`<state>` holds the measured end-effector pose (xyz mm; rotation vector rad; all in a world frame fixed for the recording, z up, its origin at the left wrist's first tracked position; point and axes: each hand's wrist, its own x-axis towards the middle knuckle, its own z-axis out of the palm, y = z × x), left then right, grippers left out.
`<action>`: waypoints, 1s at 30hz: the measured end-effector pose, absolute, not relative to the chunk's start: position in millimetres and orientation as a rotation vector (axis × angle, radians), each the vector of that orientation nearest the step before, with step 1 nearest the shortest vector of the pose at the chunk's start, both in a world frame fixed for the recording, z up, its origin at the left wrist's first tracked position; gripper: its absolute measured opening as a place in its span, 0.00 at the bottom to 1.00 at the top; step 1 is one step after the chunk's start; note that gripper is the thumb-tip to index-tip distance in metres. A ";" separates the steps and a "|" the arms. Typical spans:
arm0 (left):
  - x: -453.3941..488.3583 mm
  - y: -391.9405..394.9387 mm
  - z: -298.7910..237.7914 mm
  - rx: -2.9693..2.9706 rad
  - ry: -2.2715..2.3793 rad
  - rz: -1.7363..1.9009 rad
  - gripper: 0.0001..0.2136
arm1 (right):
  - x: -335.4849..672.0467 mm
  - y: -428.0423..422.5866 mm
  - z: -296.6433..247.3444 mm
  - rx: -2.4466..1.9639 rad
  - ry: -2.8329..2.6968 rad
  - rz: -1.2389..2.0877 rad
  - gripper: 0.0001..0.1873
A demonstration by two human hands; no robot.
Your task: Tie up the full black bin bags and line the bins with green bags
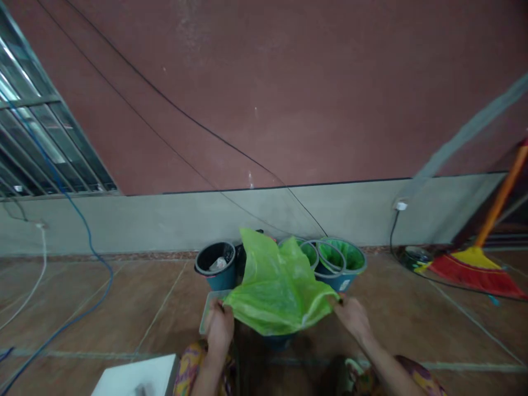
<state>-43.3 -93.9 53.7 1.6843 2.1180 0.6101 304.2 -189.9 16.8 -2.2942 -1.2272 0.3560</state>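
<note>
My left hand (220, 327) and my right hand (352, 318) pinch opposite edges of a lime-green plastic bag (278, 291), holding it spread open. Its upper part stands up and sags in folds. Below the bag, the rim of a blue bucket (279, 342) barely shows, mostly hidden by the bag. A pale translucent tray (208, 311) lies under and just behind my left hand. Patterned yellow and purple sleeves or cloth show near both arms.
Behind the bag stand a dark-rimmed bucket (215, 265) holding rubbish and teal buckets lined with green bags (342, 259). A red-and-yellow broom (474, 269) lies right, a white box (136, 377) front left, and a blue cable (91, 258) crosses the tiled floor.
</note>
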 end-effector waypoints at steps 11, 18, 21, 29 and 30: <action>-39.2 -97.3 79.7 1.734 1.964 0.840 0.08 | 277.2 -223.2 28.3 -2.408 -1.534 0.281 0.17; -7.4 -122.7 104.5 1.960 1.721 0.840 0.01 | 170.2 -163.6 89.1 -1.933 -1.731 0.132 0.37; -1.6 -128.7 102.3 1.924 1.715 0.821 0.03 | 153.7 -150.1 97.2 -1.862 -1.720 0.299 0.23; 0.8 -132.7 67.0 1.667 1.515 0.890 0.15 | 140.3 -152.1 104.7 -1.395 -1.712 0.628 0.13; -0.1 -133.1 61.2 1.613 1.461 0.929 0.19 | 143.1 -151.6 104.2 -1.367 -1.685 0.692 0.12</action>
